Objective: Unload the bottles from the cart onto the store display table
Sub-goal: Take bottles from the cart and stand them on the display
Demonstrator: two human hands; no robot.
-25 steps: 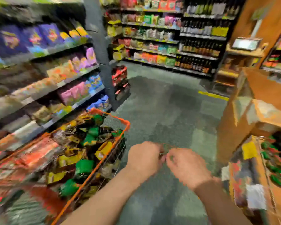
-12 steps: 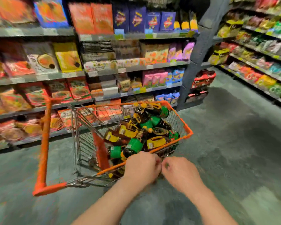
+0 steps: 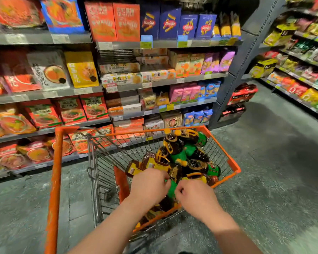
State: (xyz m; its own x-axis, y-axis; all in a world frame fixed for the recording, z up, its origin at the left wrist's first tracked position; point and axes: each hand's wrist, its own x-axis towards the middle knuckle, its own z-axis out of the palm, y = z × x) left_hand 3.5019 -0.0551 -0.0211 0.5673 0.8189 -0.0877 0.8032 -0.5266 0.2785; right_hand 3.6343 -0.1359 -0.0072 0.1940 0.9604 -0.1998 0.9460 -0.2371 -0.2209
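Note:
An orange-rimmed wire cart point(image 3: 136, 132) stands in front of me in the aisle. Several dark bottles point(image 3: 178, 153) with green and yellow labels lie piled in its right half. My left hand point(image 3: 149, 186) and my right hand point(image 3: 195, 197) hover close together over the near side of the basket, fingers curled in. A green-labelled bottle point(image 3: 171, 190) shows in the gap between them. Nothing is visibly gripped by either hand, and I cannot tell whether they touch the bottles beneath.
The cart's orange handle bar point(image 3: 55, 180) rises at the left. Shelves of noodle and pasta packets point(image 3: 44, 114) run behind the cart. A grey pillar point(image 3: 246, 52) and more shelving point(image 3: 301, 70) stand to the right. Grey floor point(image 3: 264, 180) lies right of the cart.
The view has swung left, away from the wooden display at the right, onto the cart. Both hands, still held close together, have moved forward over the basket.

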